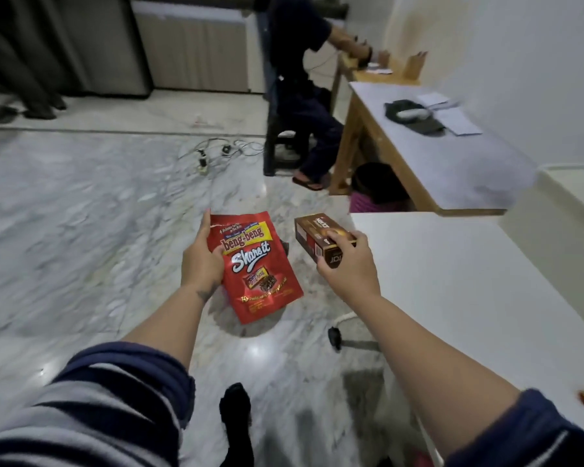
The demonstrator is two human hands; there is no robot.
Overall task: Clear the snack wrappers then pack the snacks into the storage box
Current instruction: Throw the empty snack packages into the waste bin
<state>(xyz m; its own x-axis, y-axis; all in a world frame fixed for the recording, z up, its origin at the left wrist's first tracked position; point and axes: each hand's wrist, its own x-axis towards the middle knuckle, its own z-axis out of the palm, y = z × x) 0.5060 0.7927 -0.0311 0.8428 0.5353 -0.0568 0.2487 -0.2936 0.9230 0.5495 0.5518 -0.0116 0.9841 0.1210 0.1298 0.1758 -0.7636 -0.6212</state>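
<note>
We hold a red Beng-Beng Share It pouch (262, 264) in our left hand (201, 259), fingers closed on its edge, above the marble floor (81, 203). Our right hand (348, 264) grips a brown snack box (314, 234) beside the white bench (469, 291).

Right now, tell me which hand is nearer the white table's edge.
Right. The right hand holds the brown cardboard snack box just beside the white table; the left hand grips the red foil snack bag farther away.
</note>
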